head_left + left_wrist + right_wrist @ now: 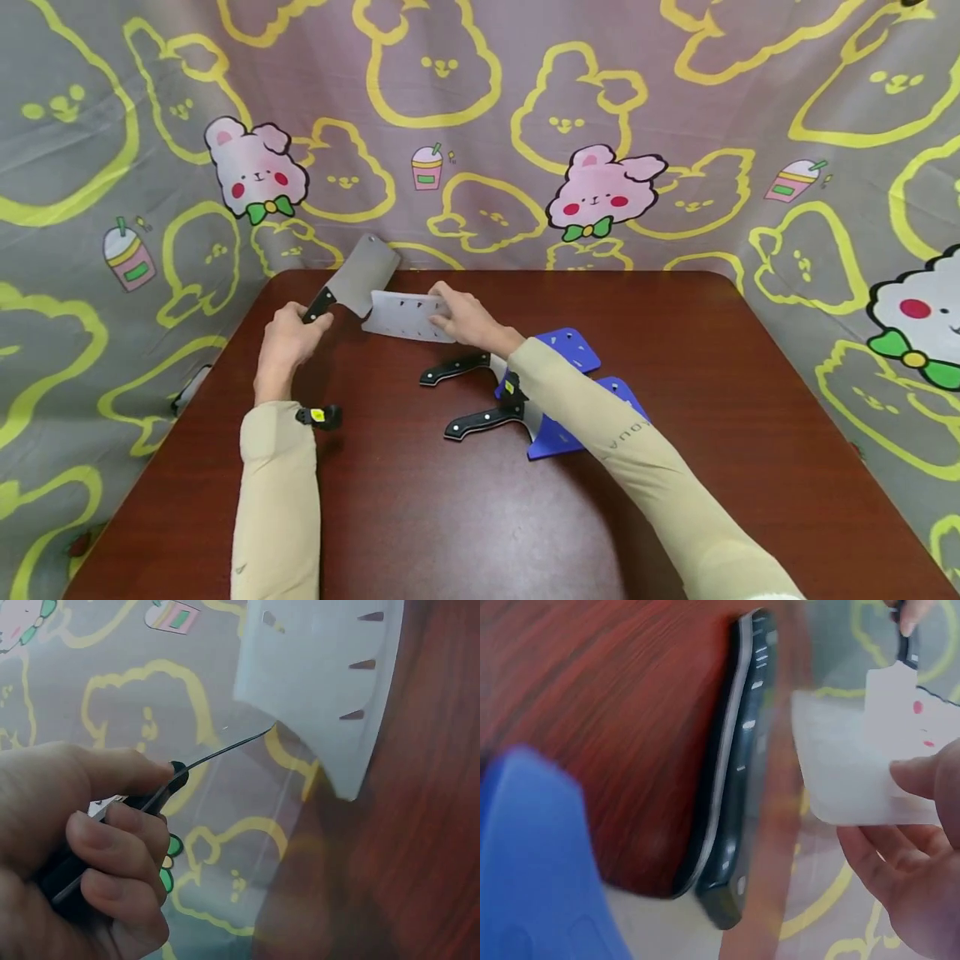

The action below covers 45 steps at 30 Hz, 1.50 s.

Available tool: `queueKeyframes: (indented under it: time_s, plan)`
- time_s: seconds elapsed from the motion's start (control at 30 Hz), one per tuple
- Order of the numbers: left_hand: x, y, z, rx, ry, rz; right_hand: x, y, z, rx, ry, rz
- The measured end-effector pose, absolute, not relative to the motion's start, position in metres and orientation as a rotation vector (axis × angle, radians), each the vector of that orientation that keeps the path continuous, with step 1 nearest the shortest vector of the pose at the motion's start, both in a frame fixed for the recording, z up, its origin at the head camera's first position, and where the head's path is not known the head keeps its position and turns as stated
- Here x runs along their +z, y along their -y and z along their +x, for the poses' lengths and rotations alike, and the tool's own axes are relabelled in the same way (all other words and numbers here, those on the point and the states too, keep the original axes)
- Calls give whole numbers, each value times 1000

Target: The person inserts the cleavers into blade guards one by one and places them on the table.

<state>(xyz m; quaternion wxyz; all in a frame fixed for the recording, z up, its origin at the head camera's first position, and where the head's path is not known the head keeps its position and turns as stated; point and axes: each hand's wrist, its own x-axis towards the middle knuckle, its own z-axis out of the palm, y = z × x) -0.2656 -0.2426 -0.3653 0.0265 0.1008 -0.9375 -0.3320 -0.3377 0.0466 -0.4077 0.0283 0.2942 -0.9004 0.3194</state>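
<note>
My left hand [291, 340] grips the black handle of a cleaver [367, 271], its broad metal blade tilted up and away to the right. The fingers of my right hand [468, 318] pinch the far end of a white blade cover [405, 318], thumb on one face and fingers on the other. In the left wrist view the cleaver's blade, seen nearly edge-on, points to the notched end of the white cover [322, 667]; whether they touch I cannot tell. Below my right forearm lie two more cleavers, with black handles [453, 369] and blue blade covers [567, 348].
The brown tabletop [420, 508] carries the two covered cleavers near its middle, partly hidden by my right sleeve [630, 442]. A patterned curtain [480, 150] hangs round the table's back and sides.
</note>
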Motion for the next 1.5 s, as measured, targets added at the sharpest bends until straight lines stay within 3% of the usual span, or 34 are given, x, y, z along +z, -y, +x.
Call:
queueKeyframes:
  time_s: [0.63, 1.13, 1.5]
  plan:
    - [-335, 224, -250, -1116, 2805, 83, -375, -96, -308, 1506, 2268, 488]
    - [-306, 215, -226, -1259, 2749, -176, -334, -144, -254, 1672, 2067, 508]
    - [-298, 208, -217, -1363, 2757, -320, -347, -183, -240, 1672, 1909, 543]
